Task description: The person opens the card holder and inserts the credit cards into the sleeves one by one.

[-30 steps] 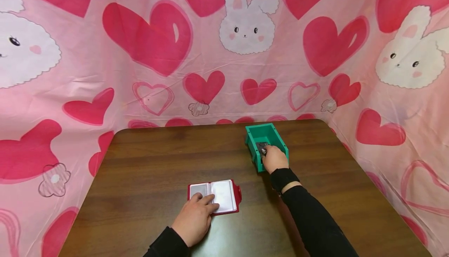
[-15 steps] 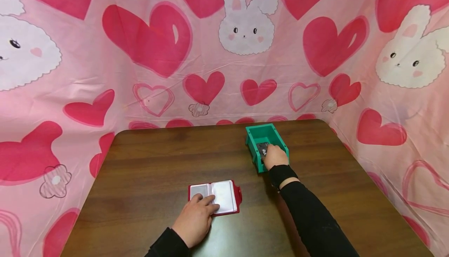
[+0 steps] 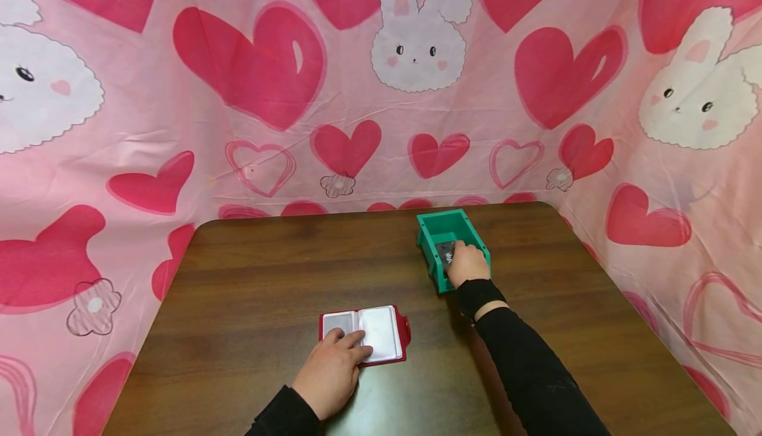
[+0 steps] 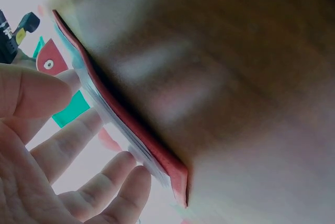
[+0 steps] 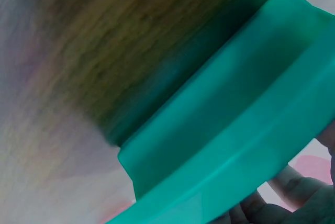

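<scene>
Pink fabric printed with hearts and white rabbits hangs behind and to the right of a brown wood-grain surface, where two bare hands are at work. On the near side, left of the middle, the left hand rests with its fingers loosely spread on the near edge of a small booklet. Farther off and to the right, the right hand reaches into a green bin, over a dark flat item with pale markings. Whether it pinches that item or only touches it, I cannot tell, because the hand hides its own fingertips.

What matters most is the gap: the dark item lies far and right of the booklet, well apart from it, beside the right hand and out beyond the left. It sits toward the bin's left wall; its long axis is partly covered and unclear. The bin's long side runs roughly near to far, while the booklet lies spread left to right, with a red tab at its right edge.

From the left wrist, the booklet appears edge-on, showing clear layered sleeves over a red cover and a round stud on the tab, details too small to make out from the head. From the right wrist, the bin's wall blocks the dark item, leaving just some bent fingers visible past it.
</scene>
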Demonstrator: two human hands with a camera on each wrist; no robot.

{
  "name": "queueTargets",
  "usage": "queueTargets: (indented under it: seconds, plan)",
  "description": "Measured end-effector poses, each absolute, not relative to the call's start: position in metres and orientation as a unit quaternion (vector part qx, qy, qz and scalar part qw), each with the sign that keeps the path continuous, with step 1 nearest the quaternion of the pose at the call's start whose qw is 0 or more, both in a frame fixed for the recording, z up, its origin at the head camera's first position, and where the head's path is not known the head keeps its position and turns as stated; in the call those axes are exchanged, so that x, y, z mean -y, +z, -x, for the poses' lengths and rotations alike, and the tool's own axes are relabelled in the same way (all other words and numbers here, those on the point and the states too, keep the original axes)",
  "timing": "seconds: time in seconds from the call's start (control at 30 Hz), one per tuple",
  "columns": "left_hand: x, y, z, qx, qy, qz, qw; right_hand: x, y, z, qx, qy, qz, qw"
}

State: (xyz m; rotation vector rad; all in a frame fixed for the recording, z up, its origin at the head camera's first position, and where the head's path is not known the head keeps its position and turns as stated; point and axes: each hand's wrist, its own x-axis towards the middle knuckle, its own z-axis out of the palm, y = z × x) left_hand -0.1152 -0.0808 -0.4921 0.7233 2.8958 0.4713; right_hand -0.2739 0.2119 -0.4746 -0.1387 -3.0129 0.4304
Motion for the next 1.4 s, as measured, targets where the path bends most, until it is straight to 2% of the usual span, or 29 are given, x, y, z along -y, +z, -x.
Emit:
queueTargets:
  seconds: [0.37,0.47,0.6,0.73,0.93,1.17,1.4]
  plan:
    - [0.081,-0.493,0.115,-0.957,0.153,-0.236,0.067,-0.222,-0.454,0.269,0.965,0.248,0.069,0.045]
    - [0.081,-0.494,0.115,-0.958,0.149,-0.238,0.064,-0.228,-0.441,0.264,0.954,0.281,0.084,0.069]
    - [0.081,-0.494,0.115,-0.958,0.144,-0.242,0.061,-0.232,-0.421,0.253,0.929,0.33,0.096,0.136]
    - [0.081,-0.495,0.114,-0.958,0.143,-0.244,0.054,-0.222,-0.404,0.237,0.913,0.365,0.06,0.174]
    - [0.082,-0.494,0.114,-0.958,0.148,-0.241,0.054,-0.177,-0.406,0.209,0.909,0.398,-0.022,0.124]
    - [0.084,-0.494,0.114,-0.955,0.152,-0.25,0.042,-0.126,-0.435,0.185,0.908,0.414,-0.059,-0.003]
    - [0.088,-0.495,0.112,-0.952,0.174,-0.246,-0.051,-0.103,-0.46,0.177,0.924,0.371,-0.073,-0.057]
